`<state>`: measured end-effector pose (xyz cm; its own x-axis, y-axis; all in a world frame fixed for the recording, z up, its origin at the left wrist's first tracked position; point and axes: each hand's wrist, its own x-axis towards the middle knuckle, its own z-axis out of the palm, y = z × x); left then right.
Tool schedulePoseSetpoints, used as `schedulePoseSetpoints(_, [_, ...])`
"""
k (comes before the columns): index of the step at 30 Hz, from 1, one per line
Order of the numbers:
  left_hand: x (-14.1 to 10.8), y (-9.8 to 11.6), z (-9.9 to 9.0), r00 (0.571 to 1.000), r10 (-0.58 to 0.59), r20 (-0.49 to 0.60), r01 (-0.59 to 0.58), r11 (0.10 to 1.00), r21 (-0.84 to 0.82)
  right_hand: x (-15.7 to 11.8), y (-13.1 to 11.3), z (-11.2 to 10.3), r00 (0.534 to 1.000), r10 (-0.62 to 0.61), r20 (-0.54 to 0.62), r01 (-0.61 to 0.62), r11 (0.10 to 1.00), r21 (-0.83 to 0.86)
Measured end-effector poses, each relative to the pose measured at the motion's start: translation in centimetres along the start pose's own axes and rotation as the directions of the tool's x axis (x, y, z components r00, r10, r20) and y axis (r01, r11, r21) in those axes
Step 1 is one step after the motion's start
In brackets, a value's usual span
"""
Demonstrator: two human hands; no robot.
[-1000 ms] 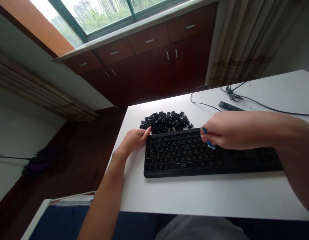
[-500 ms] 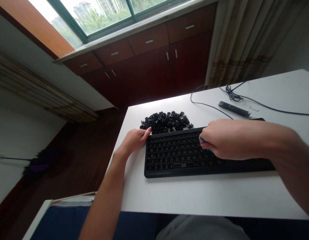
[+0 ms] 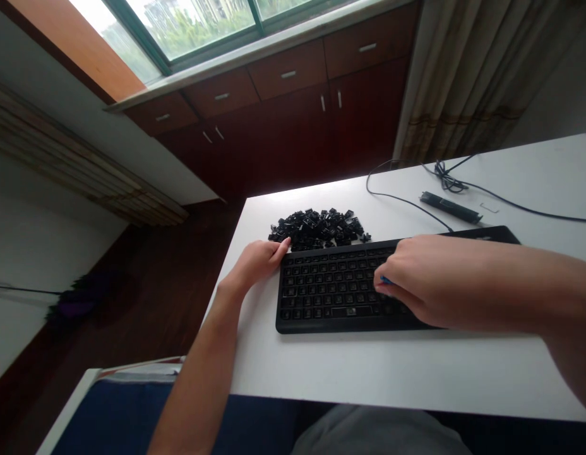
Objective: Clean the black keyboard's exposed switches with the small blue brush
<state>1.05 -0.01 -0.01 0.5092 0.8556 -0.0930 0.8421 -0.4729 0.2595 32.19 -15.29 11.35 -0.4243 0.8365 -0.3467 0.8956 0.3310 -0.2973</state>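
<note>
A black keyboard (image 3: 321, 325) lies on the white table (image 3: 369, 373), its left part showing rows of key sockets without caps. My left hand (image 3: 259, 258) grips the keyboard's upper left corner, thumb along the edge. Over the keyboard's middle, my right hand (image 3: 416, 275) is closed on a small blue tool (image 3: 385, 279), mostly hidden by the fingers. Behind the keyboard's left half sits a pile of loose black keycaps (image 3: 316, 229), close to my left hand. My right hand and forearm cover much of the keyboard's right half.
A dark elongated part (image 3: 450, 207) and a thin bent wire piece (image 3: 489, 208) lie behind the keyboard. A black cable (image 3: 525, 203) with a bundled coil runs across the back right. A blue seat (image 3: 117, 417) is at the lower left, wooden cabinets (image 3: 283, 133) beyond the table.
My right hand has moved slightly down over the keyboard, baring more of its upper right edge. My left hand keeps its hold at the corner. The whole view has shifted a little.
</note>
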Motion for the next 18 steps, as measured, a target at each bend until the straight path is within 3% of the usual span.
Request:
schedulePoseSetpoints(6, [-0.1, -0.2, 0.0, 1.0, 0.017, -0.017, -0.017, 1.0, -0.01, 1.4, 0.2, -1.0, 0.96, -0.128, -0.249, 0.138, 0.99, 0.023])
schedulePoseSetpoints(10, [-0.4, -0.5, 0.0, 0.999, 0.032, -0.035, -0.032, 0.999, -0.012, 3.9, -1.6, -0.6, 0.922, -0.153, -0.356, 0.177, 0.983, 0.037])
schedulePoseSetpoints(16, [-0.8, -0.9, -0.1, 0.997, 0.049, -0.059, -0.048, 0.999, 0.018, 8.4, -6.1, 0.7, 0.934, -0.167, -0.316, 0.154, 0.986, -0.065])
schedulePoseSetpoints(18, [-0.9, -1.0, -0.1, 0.996, 0.057, -0.063, -0.055, 0.998, 0.028, 9.3, -7.1, 1.2, 0.937, -0.225, -0.268, 0.221, 0.974, -0.046])
